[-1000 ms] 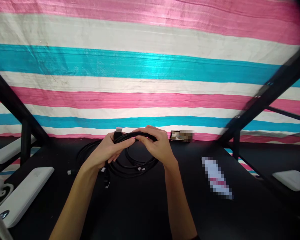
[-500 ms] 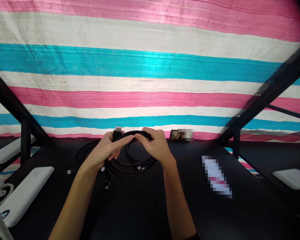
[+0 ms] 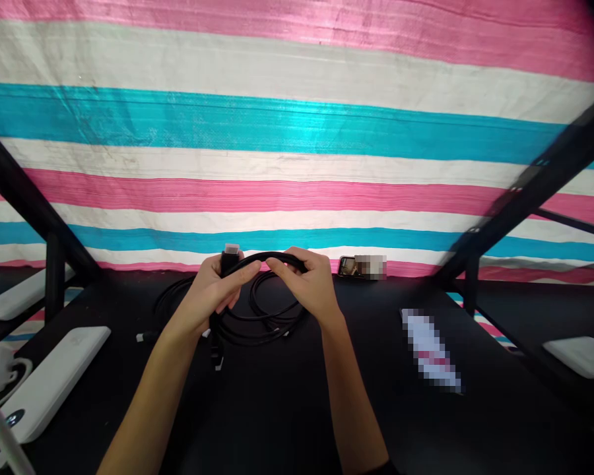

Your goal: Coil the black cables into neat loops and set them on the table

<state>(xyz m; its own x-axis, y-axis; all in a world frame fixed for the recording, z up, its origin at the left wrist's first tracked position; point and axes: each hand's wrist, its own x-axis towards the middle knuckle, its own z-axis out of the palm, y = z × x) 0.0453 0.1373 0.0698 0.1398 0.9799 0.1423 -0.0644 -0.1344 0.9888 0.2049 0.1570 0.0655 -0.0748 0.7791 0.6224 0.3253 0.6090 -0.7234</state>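
Observation:
My left hand and my right hand both grip the top of a coiled black cable above the black table. A black plug with a silver tip sticks up from my left fist. My right fingers pinch the cable's upper arc. The loops hang down between my hands, and small light connectors dangle at the coil's lower edge. More black cable lies on the table to the left of my left hand.
White power banks lie at the left, another white device at the right. A phone and a blurred package rest on the table. Black frame bars slant at both sides before a striped tarp.
The hands have risen slightly with the coil and my right hand has shifted its pinch along the top arc. The loops hang a little looser.

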